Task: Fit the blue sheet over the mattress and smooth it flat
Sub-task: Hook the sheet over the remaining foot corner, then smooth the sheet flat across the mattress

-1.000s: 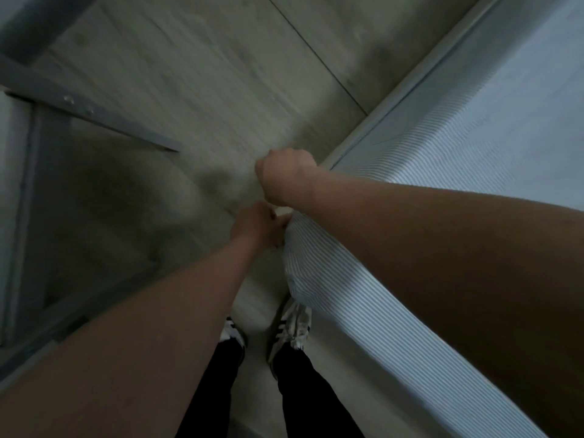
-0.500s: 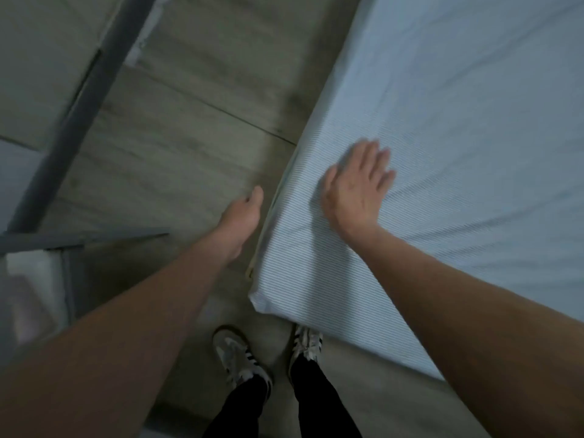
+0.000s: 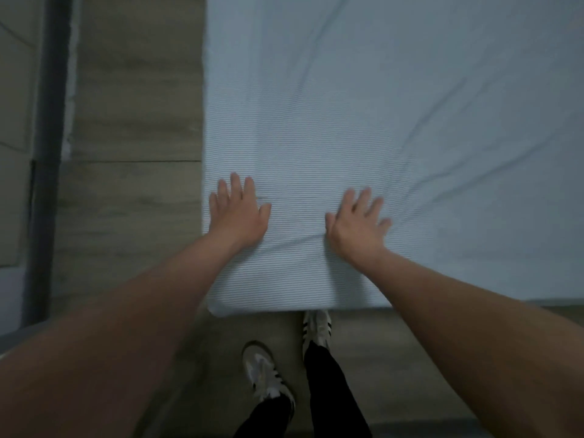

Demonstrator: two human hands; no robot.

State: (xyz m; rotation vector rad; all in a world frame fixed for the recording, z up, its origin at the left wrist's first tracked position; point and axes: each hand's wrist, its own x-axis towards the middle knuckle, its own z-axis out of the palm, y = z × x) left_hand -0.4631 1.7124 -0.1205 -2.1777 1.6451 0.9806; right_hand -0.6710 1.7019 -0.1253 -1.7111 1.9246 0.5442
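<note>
The blue sheet (image 3: 363, 105) lies over the mattress (image 3: 284, 298), and the near corner below the left hand (image 3: 237, 213) looks wrapped and tucked, the striped cloth running down over the edge toward the floor (image 3: 132, 216). Both hands rest flat on top of the sheet, close to that corner. The left hand's grip is wide, fingers straight and spread, pressing down just inside the mattress's side edge. The right hand (image 3: 357, 222) sits beside it, also with a wide grip, fingers splayed and holding nothing.

Fitting at this corner seems done; the other corners are out of view, so I cannot tell whether they are on. Smoothing is only partly done, by my judgement: the cloth between and ahead of the left hand lies fairly even, but long creases fan out beyond the right hand toward the far right, and a small ridge bunches between the two wrists. Those wrinkles remain to be pushed out.
</note>
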